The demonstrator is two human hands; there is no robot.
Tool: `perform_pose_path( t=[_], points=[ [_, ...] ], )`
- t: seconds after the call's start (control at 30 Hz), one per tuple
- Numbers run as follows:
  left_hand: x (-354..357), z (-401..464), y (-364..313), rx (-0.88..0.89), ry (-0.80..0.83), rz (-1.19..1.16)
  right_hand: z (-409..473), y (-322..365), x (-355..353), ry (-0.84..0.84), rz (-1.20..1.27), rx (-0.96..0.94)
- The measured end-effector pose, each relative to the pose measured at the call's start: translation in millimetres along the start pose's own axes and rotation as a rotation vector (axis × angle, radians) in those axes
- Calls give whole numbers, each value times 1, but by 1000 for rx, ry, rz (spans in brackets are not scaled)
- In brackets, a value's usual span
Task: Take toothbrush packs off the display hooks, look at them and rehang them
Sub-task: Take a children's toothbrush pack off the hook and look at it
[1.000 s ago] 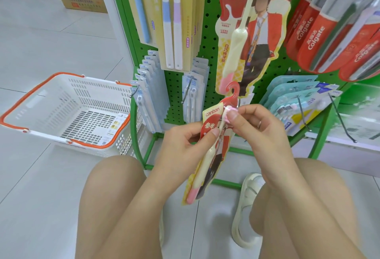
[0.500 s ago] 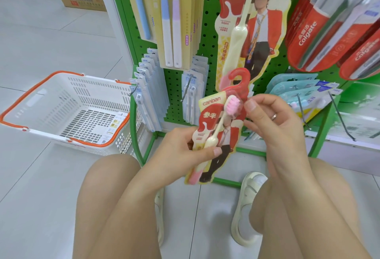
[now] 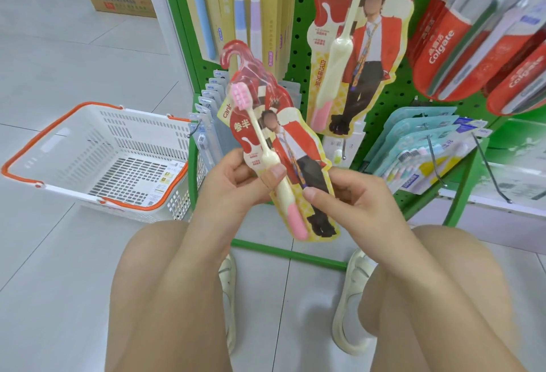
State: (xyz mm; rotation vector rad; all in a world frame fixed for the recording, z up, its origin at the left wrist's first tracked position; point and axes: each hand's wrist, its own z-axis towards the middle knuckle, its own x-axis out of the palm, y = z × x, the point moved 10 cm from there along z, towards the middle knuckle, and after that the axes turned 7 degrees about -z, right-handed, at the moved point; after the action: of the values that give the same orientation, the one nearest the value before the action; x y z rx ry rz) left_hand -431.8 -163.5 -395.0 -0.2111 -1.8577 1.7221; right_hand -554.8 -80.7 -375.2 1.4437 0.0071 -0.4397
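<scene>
The left hand (image 3: 236, 179) is curled round the middle of a red and cream toothbrush pack (image 3: 277, 147), thumb pressed across the front over the brush handle and fingers hidden behind the card. The right hand (image 3: 351, 194) pinches the same pack lower down on its right edge, thumb on the front face near the printed figure's legs, fingers folded behind. The pack is off the hooks, held in the air in front of the green pegboard rack (image 3: 384, 100), tilted so its red hanger loop leans up and to the left and its pink handle end points down to the right, above the person's bare knees. A matching pack (image 3: 354, 46) hangs on the rack just behind and above it. Yellow packs (image 3: 257, 2) hang to the upper left, red Colgate packs (image 3: 461, 41) to the upper right, and pale blue multi-brush packs (image 3: 419, 147) sit on hooks at lower right. A white shopping basket (image 3: 97, 153) with orange trim stands on the tiled floor at the left, beside the rack.
</scene>
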Motion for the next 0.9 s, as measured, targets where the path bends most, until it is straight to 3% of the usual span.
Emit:
perform_pose_path(
  t=[0.1,0.37,0.57,0.63,0.77,0.9],
  points=[
    [-4,0,-1,34,-110,87,1,1,-6,-63,-51,-21],
    [-1,0,-3,47,-99,151,-1,2,-4,-66,-128,-61],
    [-11,-3,9,-16,-225,299,-6,21,-11,-234,-397,-286],
    [-5,-3,13,-68,-170,214,-9,22,-11,-292,-511,-340],
    [28,-6,20,-121,150,-9,-11,26,-6,-280,-693,-417],
    [27,-8,23,-130,127,-62,-9,21,6,-169,-783,-371]
  ],
)
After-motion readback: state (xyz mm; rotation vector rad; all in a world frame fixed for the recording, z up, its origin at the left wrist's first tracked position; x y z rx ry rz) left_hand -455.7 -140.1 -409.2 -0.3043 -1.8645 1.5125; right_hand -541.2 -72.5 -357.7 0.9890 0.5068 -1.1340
